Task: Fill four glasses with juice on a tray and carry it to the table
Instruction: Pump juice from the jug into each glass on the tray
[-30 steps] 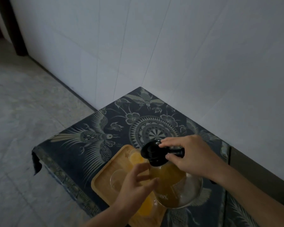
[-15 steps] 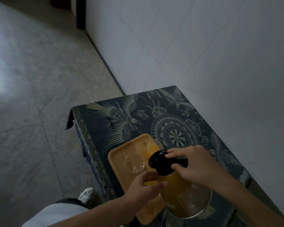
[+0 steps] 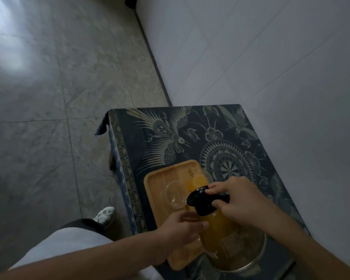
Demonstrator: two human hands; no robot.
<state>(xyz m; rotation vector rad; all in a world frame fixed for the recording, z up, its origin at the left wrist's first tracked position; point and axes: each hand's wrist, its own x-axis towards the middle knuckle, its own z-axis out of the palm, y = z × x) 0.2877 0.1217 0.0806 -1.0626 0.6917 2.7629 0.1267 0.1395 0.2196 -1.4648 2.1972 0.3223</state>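
Note:
A wooden tray [image 3: 156,178] lies on a low table with a dark patterned cloth [image 3: 190,122]. On the tray stand an empty clear glass [image 3: 175,194] and, behind it, a glass with orange juice [image 3: 201,178]. A glass jug of orange juice [image 3: 230,245] with a black lid [image 3: 200,201] is tilted over the tray's near part. My right hand [image 3: 242,201] grips the jug's black handle at the top. My left hand [image 3: 180,227] is curled around something on the tray under the spout; what it holds is hidden by the fingers.
A white tiled wall [image 3: 271,57] runs along the table's far and right sides. Grey tiled floor [image 3: 49,98] lies to the left. My leg and a white shoe [image 3: 104,216] stand beside the table's left edge.
The view has swung left and down, showing more floor and my leg. Both hands stay at the jug and tray, with the jug still tilted.

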